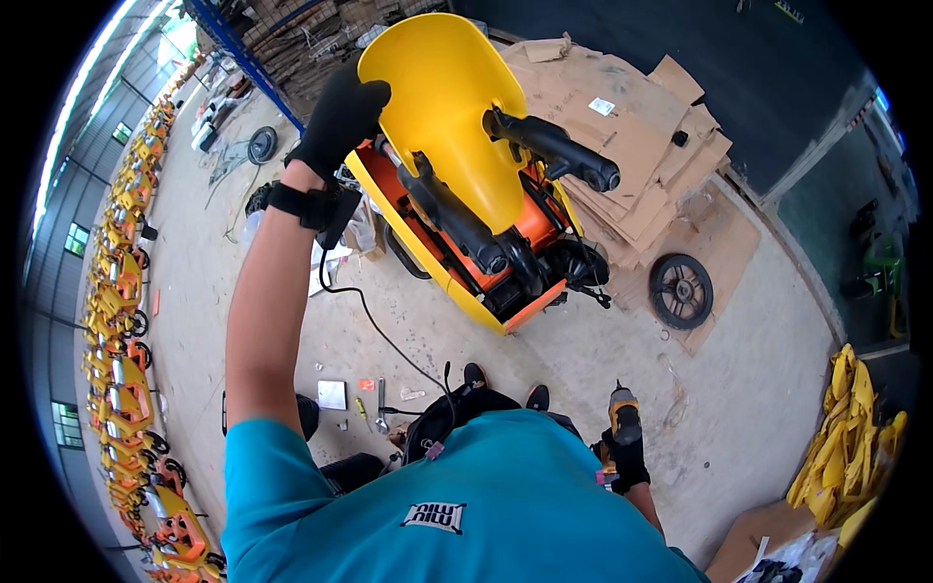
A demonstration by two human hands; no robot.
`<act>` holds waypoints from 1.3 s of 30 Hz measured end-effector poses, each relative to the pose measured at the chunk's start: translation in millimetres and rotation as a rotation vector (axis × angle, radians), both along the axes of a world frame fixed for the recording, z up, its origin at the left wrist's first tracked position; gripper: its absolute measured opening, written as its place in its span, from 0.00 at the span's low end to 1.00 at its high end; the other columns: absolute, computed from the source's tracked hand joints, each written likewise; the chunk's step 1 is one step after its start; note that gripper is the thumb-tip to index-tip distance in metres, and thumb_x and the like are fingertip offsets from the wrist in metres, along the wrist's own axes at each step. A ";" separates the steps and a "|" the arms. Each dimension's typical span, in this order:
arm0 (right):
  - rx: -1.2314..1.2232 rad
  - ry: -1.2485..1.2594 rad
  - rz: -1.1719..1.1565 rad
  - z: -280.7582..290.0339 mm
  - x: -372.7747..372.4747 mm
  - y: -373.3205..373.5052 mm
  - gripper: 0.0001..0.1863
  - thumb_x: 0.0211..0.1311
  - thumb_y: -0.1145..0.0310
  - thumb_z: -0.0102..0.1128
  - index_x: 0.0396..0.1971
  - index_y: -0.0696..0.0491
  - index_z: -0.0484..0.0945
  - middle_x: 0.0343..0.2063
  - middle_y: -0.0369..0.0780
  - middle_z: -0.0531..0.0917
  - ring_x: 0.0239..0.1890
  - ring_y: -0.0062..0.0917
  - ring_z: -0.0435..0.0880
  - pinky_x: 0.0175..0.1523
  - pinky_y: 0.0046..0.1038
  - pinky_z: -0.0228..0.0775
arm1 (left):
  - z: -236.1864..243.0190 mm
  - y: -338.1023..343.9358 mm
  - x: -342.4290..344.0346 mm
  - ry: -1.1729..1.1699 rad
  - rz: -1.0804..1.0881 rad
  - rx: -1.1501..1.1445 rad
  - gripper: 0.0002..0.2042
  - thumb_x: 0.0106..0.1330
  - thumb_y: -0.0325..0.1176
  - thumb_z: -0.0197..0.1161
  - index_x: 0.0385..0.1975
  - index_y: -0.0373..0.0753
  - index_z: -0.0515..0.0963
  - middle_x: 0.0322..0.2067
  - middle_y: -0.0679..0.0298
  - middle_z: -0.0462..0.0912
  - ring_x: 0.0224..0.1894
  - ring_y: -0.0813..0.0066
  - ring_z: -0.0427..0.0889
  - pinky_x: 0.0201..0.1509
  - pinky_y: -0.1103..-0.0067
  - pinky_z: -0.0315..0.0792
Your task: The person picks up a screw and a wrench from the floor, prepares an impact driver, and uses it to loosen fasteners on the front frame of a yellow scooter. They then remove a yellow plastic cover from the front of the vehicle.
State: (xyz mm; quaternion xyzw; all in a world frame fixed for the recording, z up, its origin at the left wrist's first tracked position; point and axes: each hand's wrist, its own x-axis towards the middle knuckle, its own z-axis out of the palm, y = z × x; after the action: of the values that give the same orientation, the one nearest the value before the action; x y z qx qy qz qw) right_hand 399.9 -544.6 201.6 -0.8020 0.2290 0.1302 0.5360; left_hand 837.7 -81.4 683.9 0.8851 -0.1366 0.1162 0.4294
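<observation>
A yellow and orange scooter (471, 307) stands in front of me, with a curved yellow panel (442, 83) at its handlebar. Two thick black handles (573, 160) come through the panel. My gloved left hand (340, 121) reaches far up and grips the panel's left edge; some of its fingers are hidden. Low on the right, my gloved right hand (627, 459) is closed around a yellow and black cordless drill (625, 420), its bit pointing away from me.
Flattened cardboard (593, 87) lies beyond the scooter, with a black wheel (680, 291) at its near edge. Several tools, including a wrench (381, 400), lie on the floor. Yellow parts (844, 437) are piled at right; scooters (126, 360) line the left wall.
</observation>
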 end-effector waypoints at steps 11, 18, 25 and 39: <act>0.000 -0.044 0.019 23.0 16.8 7.6 0.19 0.50 0.66 0.73 0.40 0.57 0.78 0.35 0.42 0.83 0.38 0.32 0.82 0.44 0.33 0.74 | -5.2 -19.0 -6.6 -0.615 -0.135 0.226 0.19 0.57 0.27 0.55 0.50 0.36 0.75 0.38 0.48 0.82 0.41 0.49 0.81 0.48 0.67 0.76; -0.015 -0.023 -0.005 29.3 21.6 7.7 0.17 0.51 0.67 0.71 0.39 0.58 0.78 0.33 0.40 0.83 0.37 0.31 0.82 0.43 0.32 0.74 | 19.2 -45.2 12.7 -0.480 -0.069 0.285 0.20 0.56 0.29 0.55 0.51 0.35 0.75 0.41 0.45 0.82 0.46 0.51 0.81 0.49 0.64 0.74; -0.134 -0.129 0.153 43.0 19.6 9.6 0.16 0.56 0.66 0.65 0.43 0.56 0.76 0.38 0.44 0.81 0.42 0.39 0.80 0.49 0.33 0.73 | 11.5 -22.3 30.1 -0.286 -0.177 0.045 0.16 0.57 0.29 0.55 0.44 0.29 0.78 0.36 0.49 0.84 0.40 0.58 0.82 0.46 0.68 0.74; -0.179 -0.230 0.134 93.2 46.0 20.5 0.19 0.54 0.65 0.71 0.44 0.56 0.78 0.38 0.40 0.84 0.42 0.29 0.84 0.47 0.30 0.76 | 3.5 18.1 90.7 0.283 0.059 0.022 0.12 0.64 0.38 0.56 0.34 0.34 0.76 0.24 0.61 0.78 0.23 0.70 0.81 0.29 0.78 0.79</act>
State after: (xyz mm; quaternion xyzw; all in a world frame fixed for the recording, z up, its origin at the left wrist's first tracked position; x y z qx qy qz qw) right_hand 446.0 -524.0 294.8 -0.8696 0.1226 0.0521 0.4754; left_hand 928.3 -63.3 687.4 0.9009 -0.0499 0.0011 0.4312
